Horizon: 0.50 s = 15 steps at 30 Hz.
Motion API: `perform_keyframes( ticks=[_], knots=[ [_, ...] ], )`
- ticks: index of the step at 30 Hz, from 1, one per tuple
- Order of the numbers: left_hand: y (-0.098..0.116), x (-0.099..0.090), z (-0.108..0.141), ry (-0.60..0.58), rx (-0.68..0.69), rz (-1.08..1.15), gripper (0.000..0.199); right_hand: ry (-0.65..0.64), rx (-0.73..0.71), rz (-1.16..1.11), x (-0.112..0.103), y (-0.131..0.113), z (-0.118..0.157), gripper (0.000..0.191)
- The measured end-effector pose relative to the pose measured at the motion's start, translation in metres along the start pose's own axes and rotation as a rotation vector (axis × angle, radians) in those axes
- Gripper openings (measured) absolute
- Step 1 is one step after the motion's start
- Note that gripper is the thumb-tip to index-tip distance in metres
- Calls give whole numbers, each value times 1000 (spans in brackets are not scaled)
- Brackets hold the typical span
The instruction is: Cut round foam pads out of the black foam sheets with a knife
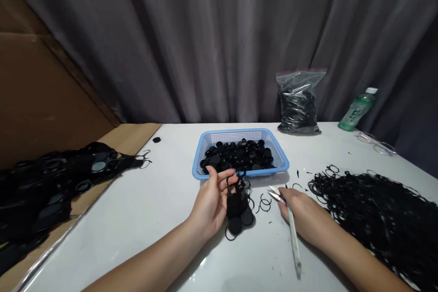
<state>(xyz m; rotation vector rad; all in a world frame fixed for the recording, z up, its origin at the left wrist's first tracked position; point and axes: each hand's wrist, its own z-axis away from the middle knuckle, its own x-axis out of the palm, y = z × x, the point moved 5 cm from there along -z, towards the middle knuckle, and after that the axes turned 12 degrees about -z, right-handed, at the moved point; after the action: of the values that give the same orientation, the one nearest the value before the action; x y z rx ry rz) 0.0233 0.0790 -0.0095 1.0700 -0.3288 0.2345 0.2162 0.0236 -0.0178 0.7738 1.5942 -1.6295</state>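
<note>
My left hand (210, 203) pinches the top of a limp cluster of black rubber discs (237, 210) joined by thin strips, with its lower end resting on the white table (137, 246). My right hand (303, 216) grips a pair of slender metal-bladed snips (290, 219) with a long pale handle, their blades pointing left toward the cluster and apart from it. Several thin black rubber rings (264, 203) lie between my hands. A blue plastic basket (239, 134) heaped with black discs stands just beyond my left fingers.
A large tangle of black rubber rings (376, 219) lies on the right. Punched black rubber sheets (51, 187) cover cardboard at the left. A zip bag of black parts (299, 102), a green bottle (357, 109) and glasses (376, 143) stand at the back, before a grey curtain (222, 41).
</note>
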Motion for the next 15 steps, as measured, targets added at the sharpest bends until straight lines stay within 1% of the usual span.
perform_keyframes(
  ticks=[2,3,5,8,11,15],
  knots=[
    [-1,2,1,-69,-12,-24,39,-5,-12,-12,0,0,0,22],
    [-1,4,1,-117,5,-62,36,-10,-12,-14,1,0,0,22],
    [-3,7,4,-224,81,-181,32,-22,2,-8,1,1,0,27],
    [-6,13,8,-377,218,-362,41,-20,-9,39,1,1,0,37],
    [-7,14,10,-422,303,-451,52,6,-68,129,0,-2,1,38],
    [-9,14,12,-411,311,-470,54,68,-111,171,-4,-2,1,38]
  ],
)
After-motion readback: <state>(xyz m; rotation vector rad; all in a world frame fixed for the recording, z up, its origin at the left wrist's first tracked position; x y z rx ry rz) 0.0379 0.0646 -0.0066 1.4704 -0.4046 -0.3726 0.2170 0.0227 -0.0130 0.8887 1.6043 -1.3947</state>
